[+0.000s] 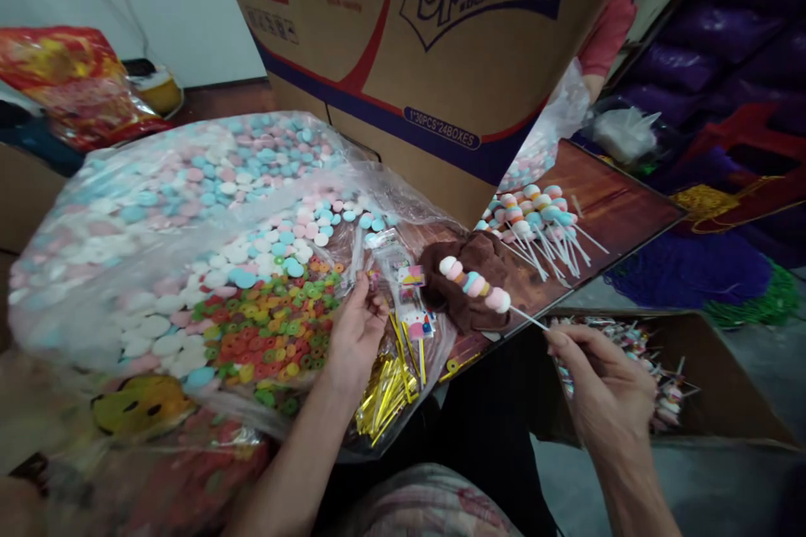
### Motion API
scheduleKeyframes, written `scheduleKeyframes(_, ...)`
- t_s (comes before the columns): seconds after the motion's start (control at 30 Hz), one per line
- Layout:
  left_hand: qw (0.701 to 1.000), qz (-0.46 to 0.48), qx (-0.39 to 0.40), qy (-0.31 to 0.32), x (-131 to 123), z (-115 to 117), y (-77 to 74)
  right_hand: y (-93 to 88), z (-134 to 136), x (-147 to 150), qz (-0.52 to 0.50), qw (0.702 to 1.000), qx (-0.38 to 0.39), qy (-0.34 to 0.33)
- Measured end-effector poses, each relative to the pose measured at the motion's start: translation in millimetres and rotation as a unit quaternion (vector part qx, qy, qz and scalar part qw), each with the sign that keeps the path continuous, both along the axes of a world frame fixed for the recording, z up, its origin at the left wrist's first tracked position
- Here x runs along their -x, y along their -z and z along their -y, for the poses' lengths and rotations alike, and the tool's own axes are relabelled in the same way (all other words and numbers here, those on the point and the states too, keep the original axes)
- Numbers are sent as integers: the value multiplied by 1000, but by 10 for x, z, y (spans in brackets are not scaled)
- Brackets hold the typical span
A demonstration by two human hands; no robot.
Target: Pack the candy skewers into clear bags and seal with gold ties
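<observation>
My right hand (601,386) pinches the white stick of a candy skewer (475,284), threaded with pastel marshmallow-like pieces and small coloured rings between them. The skewer tilts up to the left, above a crumpled brown cloth (466,256). My left hand (358,327) is closed at the fingertips on what looks like a small clear plastic bag (373,275) with a pink print; its outline is partly hidden. Close by lie several more printed clear bags (412,275) and a bundle of gold twist ties (387,390).
A big plastic sack holds pastel discs (252,159) and coloured gummy rings (277,323). Finished skewers (545,218) lie on the table (604,185) behind the cloth. A tall carton (378,101) stands at the back. An open box (724,386) of wrapped skewers sits lower right. Another person's pink sleeve (610,29) shows behind.
</observation>
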State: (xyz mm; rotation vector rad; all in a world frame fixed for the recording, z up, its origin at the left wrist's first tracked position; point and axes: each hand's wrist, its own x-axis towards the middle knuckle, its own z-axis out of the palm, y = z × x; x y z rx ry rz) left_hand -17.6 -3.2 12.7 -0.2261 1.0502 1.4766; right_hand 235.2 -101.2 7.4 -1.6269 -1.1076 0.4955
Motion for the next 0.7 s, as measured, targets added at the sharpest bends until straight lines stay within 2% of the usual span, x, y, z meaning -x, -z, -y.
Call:
scheduleKeyframes(0.1, 1000, 1, -11, 14, 6, 16, -1, 5, 1, 63, 17, 999, -18, -37)
scheduleKeyframes(0.27, 999, 11, -20, 36, 20, 47, 25, -11, -17, 87, 67, 996, -35, -57)
scheduleKeyframes(0.7, 997, -36, -64, 10, 5, 40, 113, -161, 9, -25, 221, 964, -90, -121)
